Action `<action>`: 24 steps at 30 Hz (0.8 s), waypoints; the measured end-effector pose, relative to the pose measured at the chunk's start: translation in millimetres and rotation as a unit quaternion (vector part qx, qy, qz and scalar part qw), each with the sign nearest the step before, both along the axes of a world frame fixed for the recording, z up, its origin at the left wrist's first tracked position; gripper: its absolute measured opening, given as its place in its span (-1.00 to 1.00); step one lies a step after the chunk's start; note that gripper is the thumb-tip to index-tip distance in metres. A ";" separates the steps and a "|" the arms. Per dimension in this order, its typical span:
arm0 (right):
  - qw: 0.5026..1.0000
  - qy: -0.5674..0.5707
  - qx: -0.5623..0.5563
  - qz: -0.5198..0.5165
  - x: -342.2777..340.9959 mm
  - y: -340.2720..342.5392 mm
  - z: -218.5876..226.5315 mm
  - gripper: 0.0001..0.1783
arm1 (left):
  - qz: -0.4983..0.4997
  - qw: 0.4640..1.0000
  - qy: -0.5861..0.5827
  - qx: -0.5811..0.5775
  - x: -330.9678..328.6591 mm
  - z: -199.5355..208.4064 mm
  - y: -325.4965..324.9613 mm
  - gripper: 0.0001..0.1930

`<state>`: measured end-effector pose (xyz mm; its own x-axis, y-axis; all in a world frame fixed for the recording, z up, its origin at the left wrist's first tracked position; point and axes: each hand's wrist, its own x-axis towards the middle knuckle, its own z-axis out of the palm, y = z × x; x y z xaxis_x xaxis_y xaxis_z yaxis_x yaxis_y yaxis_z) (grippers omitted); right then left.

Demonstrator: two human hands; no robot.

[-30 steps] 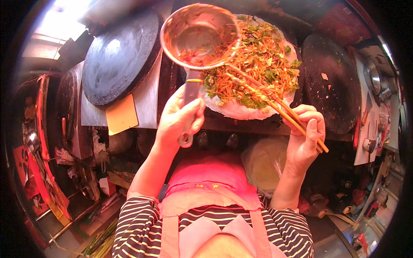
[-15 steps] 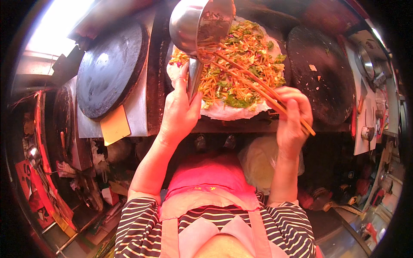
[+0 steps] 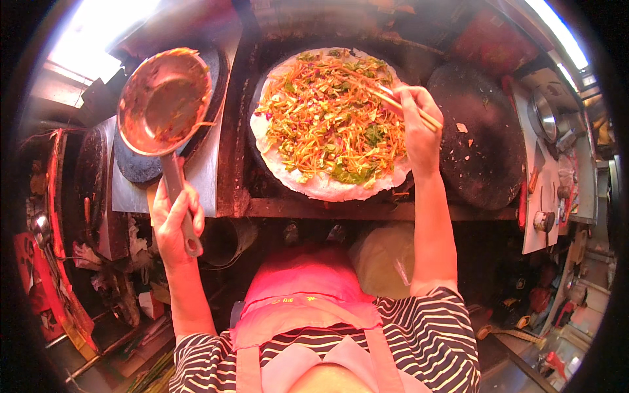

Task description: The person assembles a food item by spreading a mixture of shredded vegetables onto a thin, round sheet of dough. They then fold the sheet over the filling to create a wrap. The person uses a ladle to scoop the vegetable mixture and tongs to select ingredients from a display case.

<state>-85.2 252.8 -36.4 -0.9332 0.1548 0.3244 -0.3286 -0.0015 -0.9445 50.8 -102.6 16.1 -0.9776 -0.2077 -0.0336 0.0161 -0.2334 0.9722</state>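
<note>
My left hand (image 3: 174, 219) is closed around the handle of a metal saucepan (image 3: 164, 101), held over the round dark griddle at the left. Its inside shows, with only shreds of vegetable stuck to the wall and rim. My right hand (image 3: 422, 124) grips a pair of wooden chopsticks (image 3: 392, 99); their tips touch the shredded vegetables (image 3: 331, 121) near the right side. These vegetables, orange strips with green leaves, lie spread over a large round pale flatbread (image 3: 288, 171) on the middle griddle.
A dark round griddle (image 3: 475, 144) with a few crumbs stands at the right, another griddle (image 3: 134, 160) at the left under the saucepan. Beyond the right griddle, a white board (image 3: 547, 196) holds utensils. A plastic-wrapped pale bundle (image 3: 386, 259) sits below the counter's front edge (image 3: 314, 209).
The saucepan has swung left, away from above the flatbread, and is turned so its inside faces up. The chopsticks have moved up and out of the pan onto the vegetables.
</note>
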 end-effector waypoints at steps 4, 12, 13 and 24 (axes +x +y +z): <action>0.999 -0.026 -0.020 0.001 -23.9 9.5 -3.7 -0.83 | 0.026 1.000 -0.002 -0.005 21.6 2.5 -15.4 -0.47; 0.998 0.017 -0.049 0.030 -28.4 7.2 -6.7 -0.85 | 0.055 0.998 -0.006 -0.021 47.8 -3.2 -16.8 -0.44; 0.999 0.018 -0.002 0.031 -30.9 5.0 -6.8 -0.85 | 0.057 0.998 -0.008 -0.020 47.5 -3.8 -14.2 -0.43; 0.997 0.023 -0.069 0.016 -68.7 13.7 3.2 -0.79 | 0.058 0.998 -0.025 0.005 43.0 0.3 17.6 -0.43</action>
<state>-153.9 266.4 -33.2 -0.9225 0.1719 0.3455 -0.3702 -0.1415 -0.9181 93.7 -85.0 16.4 -0.9440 -0.3189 -0.0840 -0.0041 -0.2432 0.9700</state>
